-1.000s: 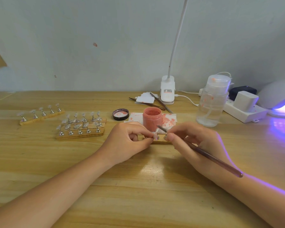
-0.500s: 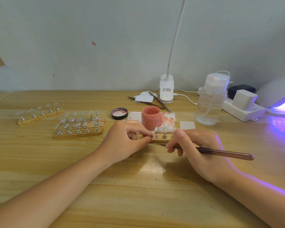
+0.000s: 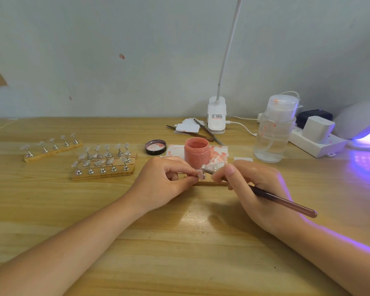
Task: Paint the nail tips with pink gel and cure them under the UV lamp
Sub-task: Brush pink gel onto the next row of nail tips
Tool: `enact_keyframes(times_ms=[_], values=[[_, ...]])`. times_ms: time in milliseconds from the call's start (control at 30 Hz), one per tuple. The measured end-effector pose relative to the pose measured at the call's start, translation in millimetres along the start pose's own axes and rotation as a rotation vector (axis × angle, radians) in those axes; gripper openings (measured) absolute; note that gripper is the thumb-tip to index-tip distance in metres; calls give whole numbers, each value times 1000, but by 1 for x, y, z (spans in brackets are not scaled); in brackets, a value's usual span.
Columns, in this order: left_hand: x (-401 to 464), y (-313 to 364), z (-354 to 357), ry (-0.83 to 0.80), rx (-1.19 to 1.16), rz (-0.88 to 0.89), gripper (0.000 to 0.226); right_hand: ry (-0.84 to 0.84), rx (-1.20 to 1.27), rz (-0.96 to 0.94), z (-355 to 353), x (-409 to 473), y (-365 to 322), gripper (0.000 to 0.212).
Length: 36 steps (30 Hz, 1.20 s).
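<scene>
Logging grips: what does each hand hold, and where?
Right hand grips the thin brown brush near its bristle end; left hand pinches a clear nail tip.

a: what sort of place is this?

b: a small nail-art bench at home or in a little studio, i'd say. a pale wooden table [image 3: 179, 242] pushed against a plain painted wall [image 3: 137, 50] with a few pink spots on it.

a: and what makes it nails?

b: rows of clear nail tips on stands [image 3: 103, 161], an open pot of pink gel [image 3: 195, 151] with its lid [image 3: 155, 147] beside it, and a curing lamp [image 3: 363, 129] glowing violet at the right edge (it tints the wood). a white desk lamp [image 3: 216, 116] and a power strip [image 3: 314, 142] sit at the back.
</scene>
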State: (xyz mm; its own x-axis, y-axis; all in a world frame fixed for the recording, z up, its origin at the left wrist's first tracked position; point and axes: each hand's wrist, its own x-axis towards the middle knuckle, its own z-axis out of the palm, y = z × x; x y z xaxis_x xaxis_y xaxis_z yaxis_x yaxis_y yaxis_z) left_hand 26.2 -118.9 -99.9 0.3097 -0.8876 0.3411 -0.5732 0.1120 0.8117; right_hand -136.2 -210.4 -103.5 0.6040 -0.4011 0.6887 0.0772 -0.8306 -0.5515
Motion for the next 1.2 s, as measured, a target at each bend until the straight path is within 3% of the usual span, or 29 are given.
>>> enact_keyframes(times_ms=[167,367,533,667,833,1067,1200], values=[[0,0,0,-1,4,24,25,-45,100,22,-2,-5,3,44],[1,-1,1,4,-2,21,23,10,-87,-26,1,-1,3,38],[0,-1,0,8,-7,20,23,17,48,-34,-2,-5,5,56],[1,-1,0,7,-7,14,22,39,-99,-49,0,-1,5,42],[1,-3,0,23,-58,5,21,21,11,-69,-1,-4,7,57],[0,-2,-1,24,-94,10,4,131,83,50,-3,-4,5,46],[0,-2,0,35,-122,-20,12,109,41,40,-2,-4,6,47]])
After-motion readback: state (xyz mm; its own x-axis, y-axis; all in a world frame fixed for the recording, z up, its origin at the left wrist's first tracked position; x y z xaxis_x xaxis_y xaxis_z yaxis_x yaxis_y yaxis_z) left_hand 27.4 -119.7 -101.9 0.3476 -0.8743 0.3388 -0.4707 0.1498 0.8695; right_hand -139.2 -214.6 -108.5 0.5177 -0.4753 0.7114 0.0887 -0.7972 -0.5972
